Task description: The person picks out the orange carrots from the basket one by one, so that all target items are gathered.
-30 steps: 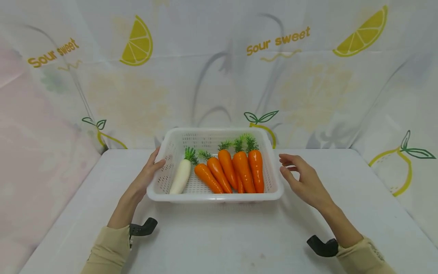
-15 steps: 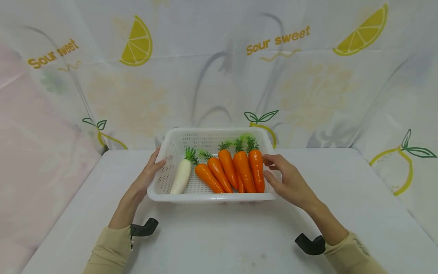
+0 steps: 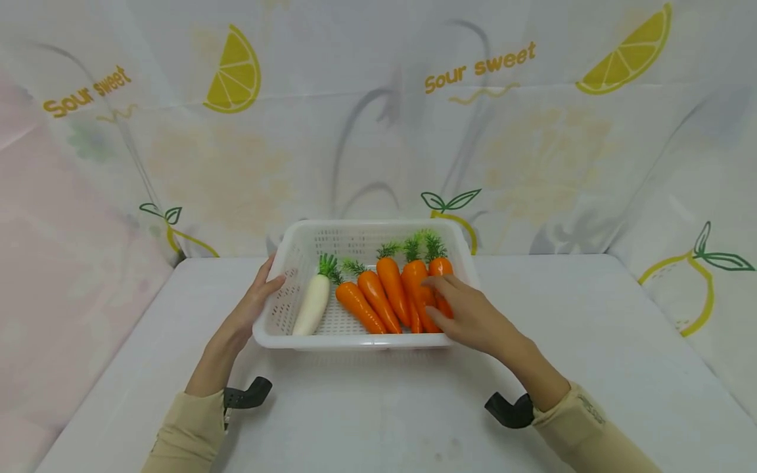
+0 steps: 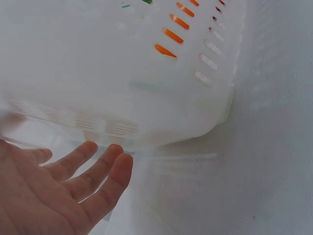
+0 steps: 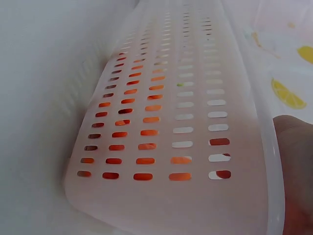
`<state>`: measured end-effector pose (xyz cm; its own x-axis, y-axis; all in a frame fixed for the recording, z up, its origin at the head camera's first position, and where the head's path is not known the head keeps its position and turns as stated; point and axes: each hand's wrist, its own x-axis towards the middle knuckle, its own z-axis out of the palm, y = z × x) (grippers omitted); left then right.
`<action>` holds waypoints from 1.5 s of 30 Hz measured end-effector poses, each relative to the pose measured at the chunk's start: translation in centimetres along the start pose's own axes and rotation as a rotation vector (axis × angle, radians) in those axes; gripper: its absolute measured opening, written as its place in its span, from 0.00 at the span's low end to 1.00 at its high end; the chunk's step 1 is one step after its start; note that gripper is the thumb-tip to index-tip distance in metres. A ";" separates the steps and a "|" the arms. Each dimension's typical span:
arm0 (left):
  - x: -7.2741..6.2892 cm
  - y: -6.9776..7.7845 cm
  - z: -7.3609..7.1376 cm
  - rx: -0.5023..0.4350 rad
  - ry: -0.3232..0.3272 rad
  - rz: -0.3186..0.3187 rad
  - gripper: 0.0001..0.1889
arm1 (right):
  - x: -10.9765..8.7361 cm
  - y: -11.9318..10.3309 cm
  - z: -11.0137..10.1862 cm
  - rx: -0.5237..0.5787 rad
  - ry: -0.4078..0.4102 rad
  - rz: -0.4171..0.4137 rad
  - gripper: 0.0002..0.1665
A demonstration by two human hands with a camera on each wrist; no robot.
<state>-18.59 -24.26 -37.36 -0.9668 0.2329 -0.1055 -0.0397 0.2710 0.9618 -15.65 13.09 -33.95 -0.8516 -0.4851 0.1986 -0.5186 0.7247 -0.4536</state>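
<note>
A white plastic basket [image 3: 372, 341] stands tilted toward me, its slotted wall filling much of both wrist views. Inside lie a white radish [image 3: 312, 305] with a green top on the left and several orange carrots [image 3: 391, 289] with leafy tops. My left hand [image 3: 251, 305] holds the basket's left side, thumb over the rim and fingers against the outer wall [image 4: 73, 191]. Reaching over the right rim, my right hand [image 3: 467, 312] is above the rightmost carrots, with thumb and forefinger apart. It hides part of the rightmost carrot [image 3: 441, 265]; whether it touches one I cannot tell.
A white table [image 3: 378, 407] lies under the basket. Behind it hangs a pale cloth [image 3: 367, 131] printed with lemon slices and words. A black mount sits at each wrist, the right one [image 3: 510, 410] over the table's front part.
My right hand has moved left, from outside the basket's right side, over the rim to above the rightmost carrots. The left hand, basket and vegetables look unmoved.
</note>
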 end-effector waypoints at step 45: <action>-0.3 -0.1 0.2 -0.001 0.002 -0.008 0.34 | 3.3 -0.9 1.5 0.180 0.018 0.261 0.50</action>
<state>-18.22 -24.22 -37.50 -0.9670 0.2287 -0.1127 -0.0477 0.2721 0.9611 -17.89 10.11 -34.22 -0.9563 -0.2840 0.0695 -0.2616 0.7250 -0.6371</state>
